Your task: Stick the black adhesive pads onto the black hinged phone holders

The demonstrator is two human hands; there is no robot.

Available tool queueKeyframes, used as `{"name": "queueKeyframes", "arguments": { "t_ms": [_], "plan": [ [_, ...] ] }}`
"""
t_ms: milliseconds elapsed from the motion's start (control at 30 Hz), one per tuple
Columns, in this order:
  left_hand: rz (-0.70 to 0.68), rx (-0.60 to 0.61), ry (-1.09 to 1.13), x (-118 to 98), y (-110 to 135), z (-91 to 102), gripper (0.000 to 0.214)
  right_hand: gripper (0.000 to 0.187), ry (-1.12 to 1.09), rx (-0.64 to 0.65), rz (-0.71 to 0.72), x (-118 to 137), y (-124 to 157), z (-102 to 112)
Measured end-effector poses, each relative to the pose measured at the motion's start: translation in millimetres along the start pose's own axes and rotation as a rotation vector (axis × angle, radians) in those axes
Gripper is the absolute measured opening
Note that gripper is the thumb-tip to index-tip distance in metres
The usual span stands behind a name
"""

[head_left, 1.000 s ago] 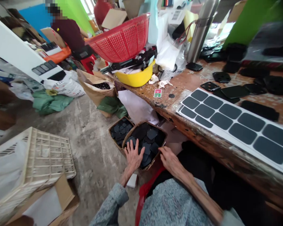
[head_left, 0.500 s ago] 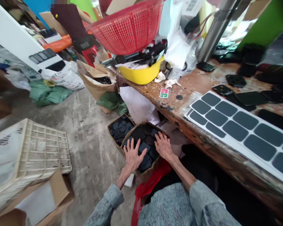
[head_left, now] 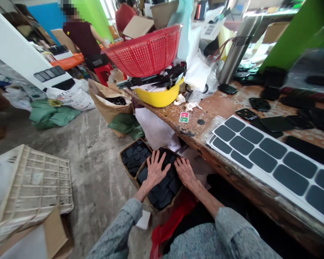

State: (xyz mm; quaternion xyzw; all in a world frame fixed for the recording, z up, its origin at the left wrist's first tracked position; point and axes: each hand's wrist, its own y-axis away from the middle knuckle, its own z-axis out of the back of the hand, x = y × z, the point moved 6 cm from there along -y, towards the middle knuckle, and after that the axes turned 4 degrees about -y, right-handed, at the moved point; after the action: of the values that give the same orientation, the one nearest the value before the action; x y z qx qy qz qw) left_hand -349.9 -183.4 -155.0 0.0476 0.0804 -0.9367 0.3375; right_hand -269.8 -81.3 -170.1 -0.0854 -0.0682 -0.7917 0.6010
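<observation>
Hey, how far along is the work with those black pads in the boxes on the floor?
Looks done: the far box holds a heap of loose black pads. In hand: the left hand and right hand lie flat and open on the pads in the near box, which looks nearly full. Possibly left: the sheet on the bench shows every row of pads in place.

A worn wooden workbench (head_left: 221, 104) stands on grey concrete floor (head_left: 97, 144) beneath green walls (head_left: 294, 36).

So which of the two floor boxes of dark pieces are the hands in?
The nearer box, by the bench: left hand and right hand lie flat on its pieces. The farther box is untouched.
</observation>
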Motion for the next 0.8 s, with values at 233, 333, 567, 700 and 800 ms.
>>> {"name": "queueKeyframes", "arguments": {
  "t_ms": [233,333,567,700,800],
  "plan": [
    [-0.14,0.095,0.04,-17,-14,-15.0,0.046,0.032,-0.018,-0.017,0.004,-10,9,-5],
    [-0.135,0.113,0.036,-15,-17,-18.5,0.044,0.029,-0.059,-0.026,-0.063,-14,11,-3],
    [-0.052,0.109,-0.053,-2,23,-3.1,0.053,0.037,-0.219,-0.062,-0.159,-12,31,3],
    [-0.075,0.086,-0.07,-8,42,2.2,0.051,0.039,-0.271,-0.14,-0.181,-5,58,25],
    [-0.056,-0.04,-0.062,-15,45,9.7,0.048,0.035,-0.248,-0.228,-0.198,-2,95,69]
  ]
}}
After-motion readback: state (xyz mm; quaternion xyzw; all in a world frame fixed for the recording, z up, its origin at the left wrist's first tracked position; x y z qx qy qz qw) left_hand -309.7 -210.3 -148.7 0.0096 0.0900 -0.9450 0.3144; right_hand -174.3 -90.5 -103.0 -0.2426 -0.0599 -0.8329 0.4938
